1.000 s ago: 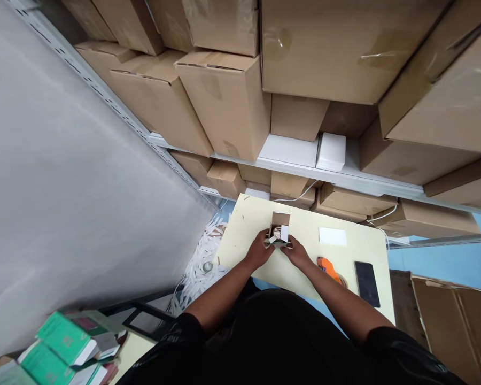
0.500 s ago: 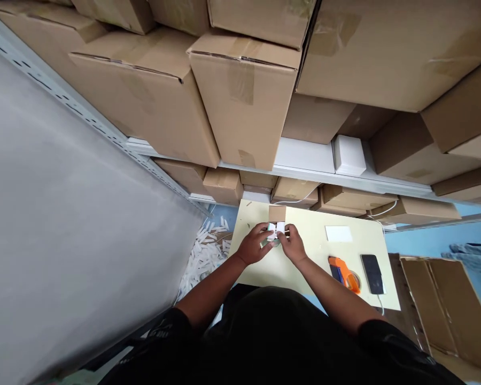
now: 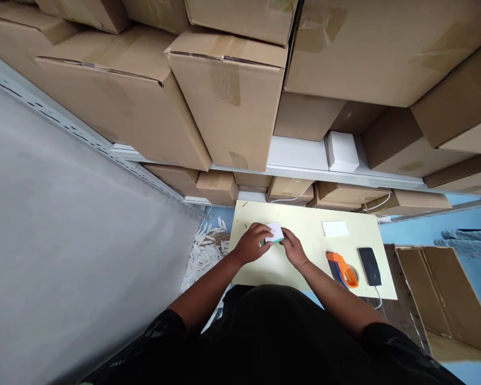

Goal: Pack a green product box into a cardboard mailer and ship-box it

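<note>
1. Over the head feed I see my left hand point(image 3: 250, 244) gripping a small white cardboard box with a green edge point(image 3: 276, 232), fingers curled over its nine-o'clock side.
2. My right hand point(image 3: 294, 248) touches the box at three o'clock, fingers bent; whether they pinch it, I can't tell.
3. The box is between both hands, over the pale yellow rectangular tabletop point(image 3: 307, 222).
4. From the box, I find a flat white rectangular card point(image 3: 335, 229) at three o'clock and an orange-and-blue plastic tape dispenser point(image 3: 336, 263) at four.

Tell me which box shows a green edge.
The small white-topped box between the left hand and right hand; the white box on the shelf and the brown cartons show no green.
</note>
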`<state>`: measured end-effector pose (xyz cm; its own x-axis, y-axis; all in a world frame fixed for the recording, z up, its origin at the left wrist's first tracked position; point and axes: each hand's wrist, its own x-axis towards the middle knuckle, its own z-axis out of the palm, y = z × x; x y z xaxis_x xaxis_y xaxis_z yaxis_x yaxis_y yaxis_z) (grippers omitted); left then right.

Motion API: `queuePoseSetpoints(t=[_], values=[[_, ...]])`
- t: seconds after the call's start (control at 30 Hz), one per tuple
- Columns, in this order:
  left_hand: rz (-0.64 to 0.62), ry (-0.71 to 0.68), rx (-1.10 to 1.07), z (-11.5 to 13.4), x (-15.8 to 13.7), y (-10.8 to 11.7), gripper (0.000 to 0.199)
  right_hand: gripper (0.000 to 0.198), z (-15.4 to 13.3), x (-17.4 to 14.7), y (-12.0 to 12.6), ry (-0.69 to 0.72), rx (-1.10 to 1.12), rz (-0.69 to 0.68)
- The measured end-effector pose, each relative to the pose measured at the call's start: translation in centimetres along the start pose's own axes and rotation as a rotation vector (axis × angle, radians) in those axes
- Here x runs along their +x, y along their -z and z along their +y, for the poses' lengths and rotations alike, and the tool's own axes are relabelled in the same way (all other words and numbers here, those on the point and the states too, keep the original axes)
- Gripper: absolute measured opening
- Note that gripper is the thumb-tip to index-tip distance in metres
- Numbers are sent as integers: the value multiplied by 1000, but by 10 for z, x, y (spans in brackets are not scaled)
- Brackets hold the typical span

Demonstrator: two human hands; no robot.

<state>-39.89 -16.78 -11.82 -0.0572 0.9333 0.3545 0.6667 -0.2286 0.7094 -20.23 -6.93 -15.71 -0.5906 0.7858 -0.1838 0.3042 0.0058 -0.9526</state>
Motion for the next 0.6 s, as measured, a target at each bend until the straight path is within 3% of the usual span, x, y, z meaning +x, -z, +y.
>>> queuePoseSetpoints(t=[0.3,0.6], values=[[-39,-93,90,-6,-4,-3,18,42,5,-7,6,8,-17,-40],[-142,-174,93,-7,-15,4,36,43,5,-9,10,28,-76,-60]])
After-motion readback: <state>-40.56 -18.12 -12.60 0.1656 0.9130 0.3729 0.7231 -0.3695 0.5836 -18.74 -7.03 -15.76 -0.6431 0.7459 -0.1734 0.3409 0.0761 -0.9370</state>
